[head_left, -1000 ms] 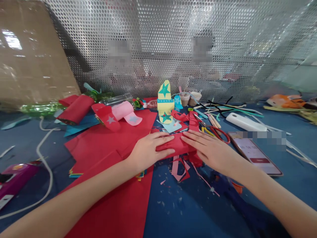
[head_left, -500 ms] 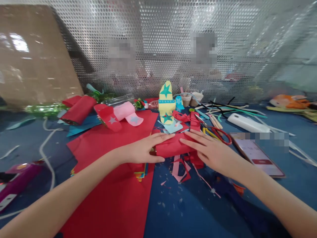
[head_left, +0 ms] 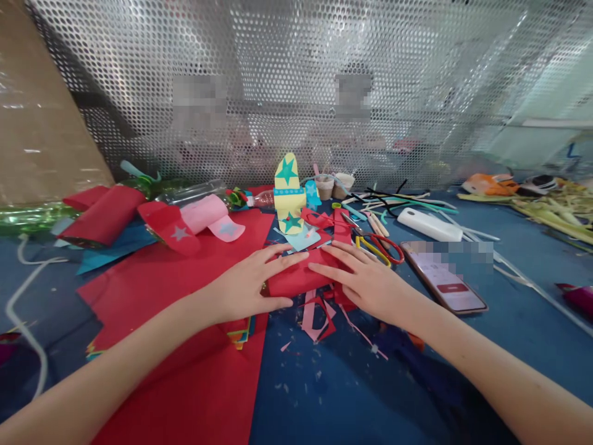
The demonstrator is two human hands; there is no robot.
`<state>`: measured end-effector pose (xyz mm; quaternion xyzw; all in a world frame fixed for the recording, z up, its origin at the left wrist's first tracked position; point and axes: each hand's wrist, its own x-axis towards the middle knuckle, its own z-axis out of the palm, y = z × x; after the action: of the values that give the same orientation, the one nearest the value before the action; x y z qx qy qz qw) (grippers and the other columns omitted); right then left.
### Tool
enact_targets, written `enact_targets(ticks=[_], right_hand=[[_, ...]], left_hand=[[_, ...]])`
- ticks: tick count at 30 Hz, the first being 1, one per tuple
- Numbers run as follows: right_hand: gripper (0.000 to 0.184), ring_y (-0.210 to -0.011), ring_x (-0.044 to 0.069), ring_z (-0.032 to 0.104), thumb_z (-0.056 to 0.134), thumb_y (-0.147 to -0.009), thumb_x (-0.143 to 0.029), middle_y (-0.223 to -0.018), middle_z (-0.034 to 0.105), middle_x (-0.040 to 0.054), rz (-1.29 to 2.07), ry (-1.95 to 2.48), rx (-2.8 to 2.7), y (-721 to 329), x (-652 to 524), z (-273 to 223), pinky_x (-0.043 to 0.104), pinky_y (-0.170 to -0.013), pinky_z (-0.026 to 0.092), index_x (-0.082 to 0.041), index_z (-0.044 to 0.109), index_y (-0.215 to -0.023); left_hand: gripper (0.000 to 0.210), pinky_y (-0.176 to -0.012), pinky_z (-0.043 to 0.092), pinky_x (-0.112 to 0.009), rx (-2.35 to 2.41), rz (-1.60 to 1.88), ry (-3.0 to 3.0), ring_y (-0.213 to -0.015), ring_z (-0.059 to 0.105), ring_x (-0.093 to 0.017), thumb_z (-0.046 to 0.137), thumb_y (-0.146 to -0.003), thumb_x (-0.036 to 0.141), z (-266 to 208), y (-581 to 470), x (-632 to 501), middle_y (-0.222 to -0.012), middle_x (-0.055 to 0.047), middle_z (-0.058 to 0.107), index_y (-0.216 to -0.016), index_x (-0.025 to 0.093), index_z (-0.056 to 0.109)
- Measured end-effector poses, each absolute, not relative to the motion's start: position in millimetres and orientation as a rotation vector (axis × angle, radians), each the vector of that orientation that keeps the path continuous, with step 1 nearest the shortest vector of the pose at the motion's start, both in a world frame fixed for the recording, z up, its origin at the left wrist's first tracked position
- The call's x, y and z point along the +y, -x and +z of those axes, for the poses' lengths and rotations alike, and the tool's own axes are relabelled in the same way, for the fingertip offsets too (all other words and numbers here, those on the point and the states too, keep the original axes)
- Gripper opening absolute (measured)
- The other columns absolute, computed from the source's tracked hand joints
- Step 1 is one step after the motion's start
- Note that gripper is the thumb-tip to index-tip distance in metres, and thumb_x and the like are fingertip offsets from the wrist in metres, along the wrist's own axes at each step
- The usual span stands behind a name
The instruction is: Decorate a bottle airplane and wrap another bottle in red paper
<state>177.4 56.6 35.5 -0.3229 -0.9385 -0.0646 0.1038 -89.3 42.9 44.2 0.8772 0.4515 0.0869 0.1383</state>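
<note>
A red paper roll lies crosswise before me, with a dark greenish, shiny edge showing at its left end, like cut bottle plastic. My left hand holds that end, fingers over the far side and thumb along the near side. Spread fingers of my right hand press on the roll's right part; the thumb is hidden. Red and pink paper scraps lie just below the roll. Behind it stands a yellow paper rocket shape with teal stars. Red-handled scissors rest beyond my right hand.
Large red paper sheets cover the left of the blue table. Red paper-covered bottle pieces and a pink paper strip roll lie at the back left. To the right are a phone and a white device. A perforated metal panel stands behind.
My view has turned to the right, so everything sits further left in the picture. Both hands stay on the red roll, with the left fingers slightly more spread.
</note>
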Motion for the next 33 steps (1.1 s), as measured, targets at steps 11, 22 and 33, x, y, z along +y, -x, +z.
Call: enact_targets(ticks=[11, 22, 33], right_hand=[[0.061, -0.138, 0.025, 0.03, 0.04, -0.087, -0.006, -0.147, 0.039, 0.0083, -0.109, 0.939, -2.733, -177.8, 57.3, 35.6, 0.049, -0.11, 0.032, -0.029, 0.036, -0.143], [0.061, -0.139, 0.021, 0.029, 0.036, -0.085, -0.007, -0.15, 0.036, 0.0066, -0.024, 0.939, -2.704, -180.1, 59.6, 32.4, 0.049, -0.111, 0.03, -0.023, 0.034, -0.144], [0.042, -0.134, 0.023, 0.038, 0.031, -0.096, -0.033, -0.142, 0.046, 0.0063, 0.195, 1.028, -2.568, -186.5, 63.0, 36.9, 0.052, -0.11, 0.031, -0.025, 0.045, -0.135]], left_hand=[[0.06, -0.107, 0.035, -0.049, 1.226, 0.342, -2.617, -0.131, 0.039, -0.029, 0.045, -0.088, 0.058, 32.8, 91.1, 46.5, -0.148, -0.006, 0.035, -0.143, 0.038, 0.029], [0.109, -0.109, 0.032, -0.049, 1.289, 0.314, -2.259, -0.137, 0.031, -0.033, 0.07, -0.067, 0.062, 49.5, 95.3, 42.8, -0.154, -0.012, 0.024, -0.149, 0.03, 0.005], [0.095, -0.097, 0.046, -0.043, 1.134, 0.447, -1.977, -0.12, 0.053, -0.028, 0.07, -0.071, 0.032, 59.9, 97.2, 39.5, -0.143, -0.011, 0.039, -0.146, 0.031, 0.011]])
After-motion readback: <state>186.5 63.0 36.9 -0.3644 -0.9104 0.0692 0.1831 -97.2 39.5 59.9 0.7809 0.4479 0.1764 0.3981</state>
